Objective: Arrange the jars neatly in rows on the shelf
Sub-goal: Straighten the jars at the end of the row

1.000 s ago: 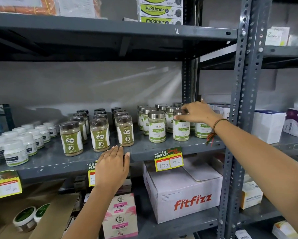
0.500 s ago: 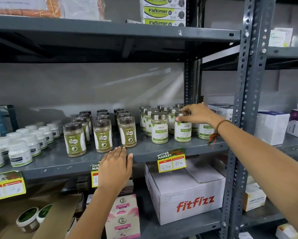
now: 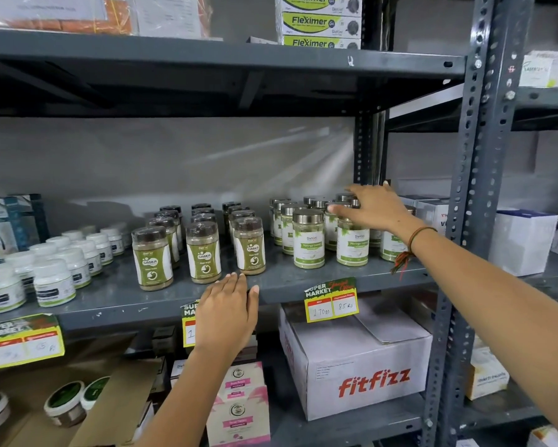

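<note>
Your right hand [image 3: 373,206] lies spread, fingers loose, over the steel lids of the Moringa jars [image 3: 309,240] beneath it; no firm pinch visible. Your left hand [image 3: 227,309] rests flat on the shelf [image 3: 116,296] edge. Judgement: nudge by the lids, keep labels forward. Leftward, Gaska jars [image 3: 153,258] hold greenish powder; the Moringa ones likewise.

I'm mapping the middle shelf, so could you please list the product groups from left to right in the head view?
Small white plastic tubs → brown-lidded jars with green Gaska labels → silver-lidded jars with white Moringa labels → white cardboard boxes.
</note>
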The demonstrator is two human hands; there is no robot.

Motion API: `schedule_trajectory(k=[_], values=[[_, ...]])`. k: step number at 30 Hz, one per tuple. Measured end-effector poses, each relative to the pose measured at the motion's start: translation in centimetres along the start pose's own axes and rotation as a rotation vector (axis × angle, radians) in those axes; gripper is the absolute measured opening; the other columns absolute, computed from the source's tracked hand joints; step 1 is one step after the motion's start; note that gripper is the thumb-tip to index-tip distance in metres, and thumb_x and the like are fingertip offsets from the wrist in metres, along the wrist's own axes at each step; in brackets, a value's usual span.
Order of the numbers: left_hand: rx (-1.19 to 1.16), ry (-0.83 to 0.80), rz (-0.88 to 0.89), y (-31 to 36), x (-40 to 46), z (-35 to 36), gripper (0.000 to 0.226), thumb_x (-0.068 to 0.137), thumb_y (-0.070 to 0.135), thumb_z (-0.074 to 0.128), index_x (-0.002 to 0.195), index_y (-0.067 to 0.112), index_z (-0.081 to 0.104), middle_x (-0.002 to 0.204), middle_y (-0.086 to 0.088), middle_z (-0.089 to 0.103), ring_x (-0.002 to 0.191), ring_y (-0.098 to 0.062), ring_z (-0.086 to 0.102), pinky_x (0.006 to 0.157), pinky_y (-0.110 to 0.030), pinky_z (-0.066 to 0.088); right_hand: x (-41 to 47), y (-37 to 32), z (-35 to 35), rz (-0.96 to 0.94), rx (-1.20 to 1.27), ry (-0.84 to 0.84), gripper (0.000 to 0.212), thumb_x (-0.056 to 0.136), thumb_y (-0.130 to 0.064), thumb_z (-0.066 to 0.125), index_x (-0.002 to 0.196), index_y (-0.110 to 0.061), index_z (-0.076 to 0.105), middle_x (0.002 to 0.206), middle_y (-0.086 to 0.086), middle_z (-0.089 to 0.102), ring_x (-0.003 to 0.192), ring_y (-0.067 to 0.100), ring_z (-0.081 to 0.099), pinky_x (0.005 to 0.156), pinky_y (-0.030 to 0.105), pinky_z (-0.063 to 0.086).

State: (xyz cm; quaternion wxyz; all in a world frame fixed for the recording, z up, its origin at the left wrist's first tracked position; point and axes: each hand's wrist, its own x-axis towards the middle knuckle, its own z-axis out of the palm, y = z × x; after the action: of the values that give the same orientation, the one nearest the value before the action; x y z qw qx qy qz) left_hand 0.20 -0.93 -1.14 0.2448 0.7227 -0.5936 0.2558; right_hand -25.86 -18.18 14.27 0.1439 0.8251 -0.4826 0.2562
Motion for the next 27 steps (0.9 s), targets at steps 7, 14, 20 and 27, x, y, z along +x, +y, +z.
schedule_trajectory(k=[7, 14, 20, 27], values=[[0.004, -0.001, -0.012, 0.1, 0.1, 0.0, 0.055, 0.094, 0.044, 0.03, 0.116, 0.007, 0.064, 0.116, -0.012, 0.067, 0.11, -0.025, 0.061, 0.097, -0.039, 0.044, 0.3, -9.5, 0.3, -0.292, 0.186, 0.011, 0.074, 0.088, -0.065, 0.048, 0.146, -0.02, 0.043, 0.147, 0.003, 0.05, 0.134, 0.023, 0.049, 0.117, 0.054, 0.021], [-0.008, 0.006, -0.019, 0.0, 0.2, 0.2, 0.054, 0.096, 0.045, 0.029, 0.124, 0.009, 0.059, 0.125, -0.009, 0.063, 0.118, -0.023, 0.055, 0.103, -0.038, 0.038, 1.2, -15.0, 2.1, -0.403, 0.058, -0.118, 0.075, 0.091, -0.062, 0.047, 0.151, -0.019, 0.035, 0.149, 0.007, 0.048, 0.135, 0.024, 0.046, 0.119, 0.051, 0.014], [0.003, -0.005, -0.015, 0.0, 0.2, 0.2, 0.062, 0.095, 0.049, 0.017, 0.13, 0.012, 0.054, 0.132, -0.007, 0.058, 0.124, -0.019, 0.049, 0.107, -0.035, 0.033, 2.2, -16.0, 2.8, -0.356, 0.118, -0.223, 0.074, 0.09, -0.062, 0.049, 0.148, -0.018, 0.04, 0.146, 0.011, 0.051, 0.132, 0.029, 0.049, 0.118, 0.047, 0.021], [0.005, -0.001, -0.017, 0.0, 0.2, 0.2, 0.063, 0.095, 0.049, 0.017, 0.129, 0.012, 0.055, 0.132, -0.006, 0.058, 0.124, -0.019, 0.049, 0.107, -0.034, 0.033, 2.1, -16.0, 2.6, -0.352, 0.168, -0.163, 0.074, 0.083, -0.067, 0.054, 0.137, -0.016, 0.054, 0.129, 0.009, 0.065, 0.121, 0.028, 0.058, 0.118, 0.048, 0.019]])
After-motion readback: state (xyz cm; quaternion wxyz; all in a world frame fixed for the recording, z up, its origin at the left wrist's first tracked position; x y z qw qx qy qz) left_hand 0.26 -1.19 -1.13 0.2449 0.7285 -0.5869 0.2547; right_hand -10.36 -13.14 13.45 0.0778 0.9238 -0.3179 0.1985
